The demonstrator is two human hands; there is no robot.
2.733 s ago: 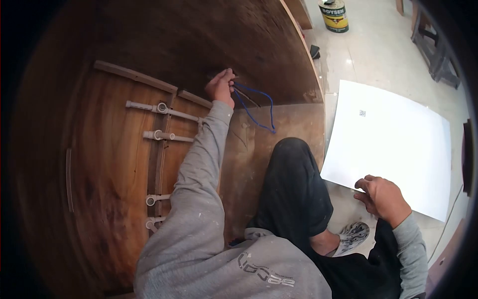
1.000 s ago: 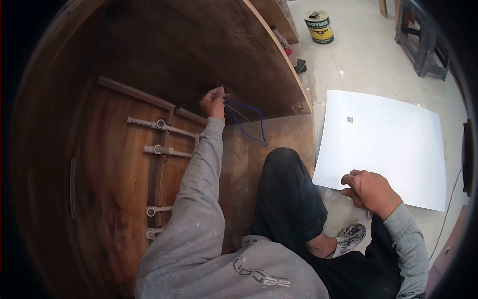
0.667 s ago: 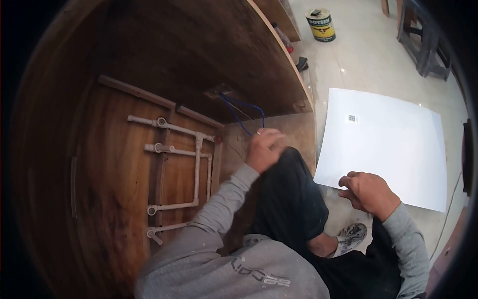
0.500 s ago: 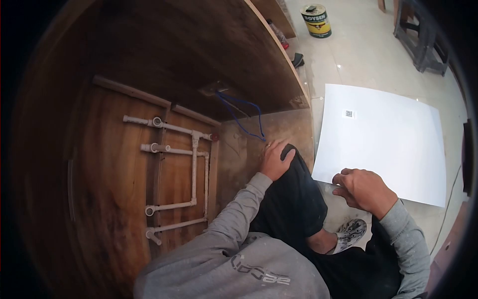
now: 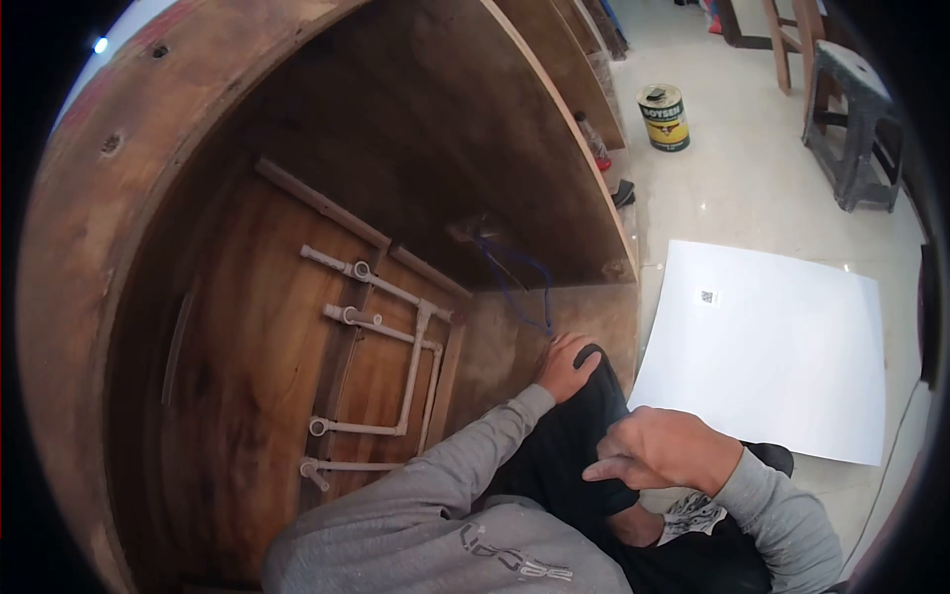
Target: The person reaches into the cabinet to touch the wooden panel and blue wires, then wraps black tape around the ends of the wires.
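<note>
My left hand (image 5: 569, 366) rests over the knee of my dark trousers (image 5: 534, 445), its fingers laid out flat and the thumb apart. My right hand (image 5: 663, 450) is closed above the same leg, with fingers curled and thumb side turned left. Whether anything small is inside it is hidden. Just beyond the right hand lies a large white sheet (image 5: 772, 356) on the floor, with a small square code label (image 5: 708, 297) near its upper left. A loop of blue wire (image 5: 546, 297) hangs close to the left hand.
To the left is an open wooden cabinet (image 5: 237, 327) with white pipes (image 5: 408, 371) along its back panel. A paint can (image 5: 664, 117) stands on the tiled floor (image 5: 732, 188), and a dark plastic stool (image 5: 853, 124) is at the upper right. A red-ended bottle (image 5: 594, 142) sits beside the cabinet.
My right hand has moved left and down from the sheet's near edge to over my leg. The left hand stays on the knee. The view has tilted upward, showing more of the cabinet's frame.
</note>
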